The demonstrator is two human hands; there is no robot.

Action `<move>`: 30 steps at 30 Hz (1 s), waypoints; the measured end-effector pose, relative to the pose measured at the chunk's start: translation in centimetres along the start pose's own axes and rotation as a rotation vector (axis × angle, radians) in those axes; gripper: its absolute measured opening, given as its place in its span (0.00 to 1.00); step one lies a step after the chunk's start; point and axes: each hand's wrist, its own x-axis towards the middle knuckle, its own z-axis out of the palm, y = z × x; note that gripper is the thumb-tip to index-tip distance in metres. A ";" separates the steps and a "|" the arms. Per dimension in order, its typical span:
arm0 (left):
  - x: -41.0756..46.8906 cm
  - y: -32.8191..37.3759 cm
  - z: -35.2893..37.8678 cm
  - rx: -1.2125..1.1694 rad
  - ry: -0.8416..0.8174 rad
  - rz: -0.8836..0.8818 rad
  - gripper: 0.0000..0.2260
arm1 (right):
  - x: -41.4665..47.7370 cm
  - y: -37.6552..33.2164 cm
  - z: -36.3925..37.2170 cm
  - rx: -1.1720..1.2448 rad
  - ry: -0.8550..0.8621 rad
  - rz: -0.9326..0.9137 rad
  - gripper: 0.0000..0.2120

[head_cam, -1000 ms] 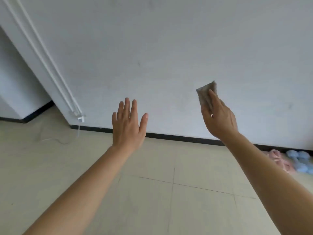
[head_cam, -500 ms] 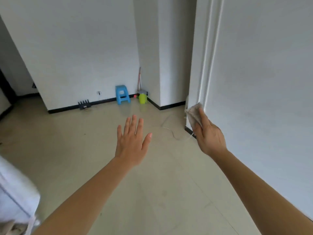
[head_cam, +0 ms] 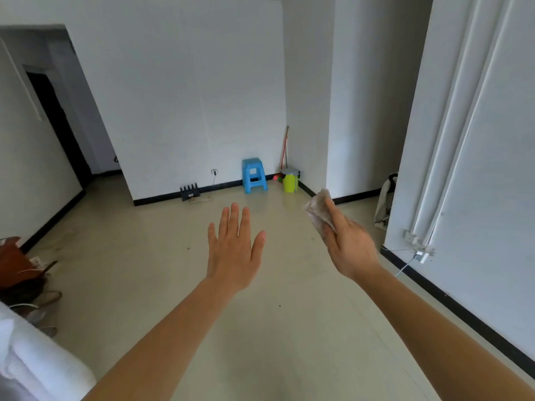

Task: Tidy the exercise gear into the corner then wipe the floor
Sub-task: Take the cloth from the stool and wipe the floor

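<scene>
My right hand is raised in front of me and holds a crumpled greyish cloth, the cloth sticking up past my fingers. My left hand is stretched out beside it, fingers straight and spread, holding nothing. Both hands hover above the pale tiled floor. No exercise gear shows in this view.
A blue plastic stool, a yellow-green bin and a broom stand in the far corner. A black rack sits by the baseboard. Brown furniture and a white cushion edge are at left. A white wall with cable trunking runs along the right.
My view has swung left from the bare wall to the open room and corner. The pink and blue gear has left the view. Both hands keep the same pose, the right still holding the cloth.
</scene>
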 end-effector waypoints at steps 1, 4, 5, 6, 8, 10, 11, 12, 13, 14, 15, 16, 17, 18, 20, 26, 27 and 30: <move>1.9 -0.4 1.0 0.004 0.007 0.002 0.32 | 1.6 1.0 1.5 0.000 -0.015 -0.001 0.30; 10.4 -2.1 5.7 -0.002 0.033 -0.015 0.31 | 8.2 5.3 7.4 0.007 -0.002 0.014 0.28; 13.4 -2.7 7.1 -0.003 0.034 -0.025 0.31 | 10.6 6.7 9.3 0.011 0.011 0.005 0.27; 16.2 -3.1 8.2 -0.008 0.035 -0.040 0.31 | 13.1 7.9 11.0 0.014 0.020 0.002 0.26; 21.7 -4.4 9.9 -0.029 0.039 -0.069 0.30 | 18.3 10.1 14.1 0.009 -0.013 0.022 0.25; 27.0 -6.1 11.4 -0.015 0.046 -0.080 0.30 | 23.7 12.0 17.5 -0.018 -0.056 0.023 0.24; 29.7 -7.2 12.1 -0.008 0.053 -0.083 0.30 | 26.5 12.7 19.3 -0.022 -0.069 0.027 0.24; 32.1 -8.3 12.7 -0.006 0.061 -0.086 0.30 | 29.3 13.0 21.0 -0.007 -0.078 0.040 0.24; 34.5 -9.6 13.4 0.002 0.070 -0.090 0.30 | 32.1 13.2 22.9 0.016 -0.081 0.052 0.24; 36.9 -11.0 14.2 0.015 0.080 -0.091 0.31 | 34.7 13.3 24.8 0.033 -0.084 0.057 0.23; 39.1 -12.5 15.1 0.027 0.092 -0.091 0.31 | 37.2 13.3 26.9 0.042 -0.085 0.048 0.22; 41.3 -14.2 16.2 0.036 0.104 -0.097 0.32 | 39.5 13.3 29.4 0.047 -0.085 0.033 0.21; 43.6 -16.0 17.3 0.045 0.117 -0.109 0.32 | 41.7 13.5 32.0 0.053 -0.087 0.018 0.20; 46.0 -17.9 18.6 0.049 0.125 -0.122 0.31 | 44.0 13.7 34.7 0.060 -0.093 0.007 0.20; 50.9 -22.1 21.5 0.056 0.123 -0.134 0.31 | 48.4 14.3 40.3 0.053 -0.101 -0.039 0.20; 67.0 -33.3 29.4 0.059 0.080 -0.104 0.32 | 61.8 17.2 54.2 0.012 -0.150 -0.005 0.21; 69.8 -34.5 30.4 0.053 0.066 -0.097 0.32 | 63.9 17.7 55.8 0.008 -0.155 0.020 0.21; 78.2 -37.1 33.5 0.048 0.005 -0.071 0.31 | 69.7 20.4 60.1 0.002 -0.150 0.038 0.20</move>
